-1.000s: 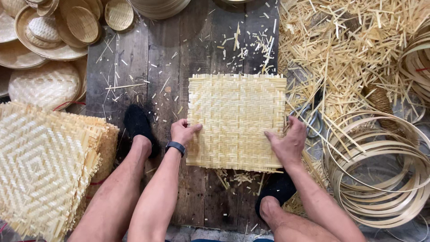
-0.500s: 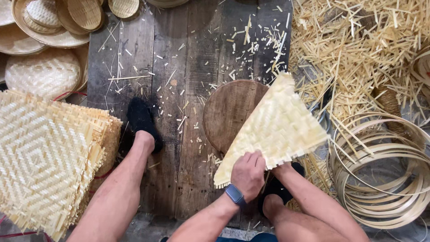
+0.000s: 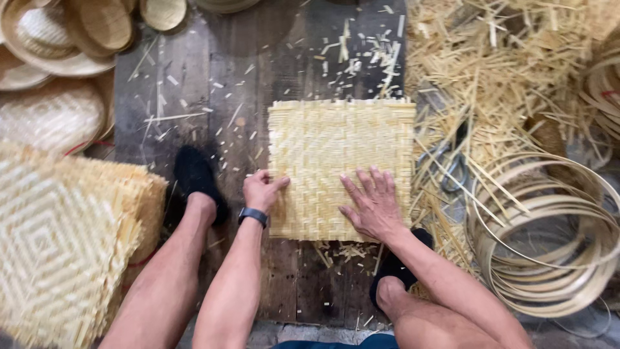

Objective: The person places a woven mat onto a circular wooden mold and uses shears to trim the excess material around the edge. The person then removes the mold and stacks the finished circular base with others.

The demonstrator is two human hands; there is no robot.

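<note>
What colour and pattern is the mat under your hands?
Pale yellow woven mat, herringbone-like twill weave of flat strips; head view shows it best.

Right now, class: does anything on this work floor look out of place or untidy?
Yes. Scissors lie half-buried under loose strips right of the mat, easy to miss. Offcuts litter the boards.
</note>
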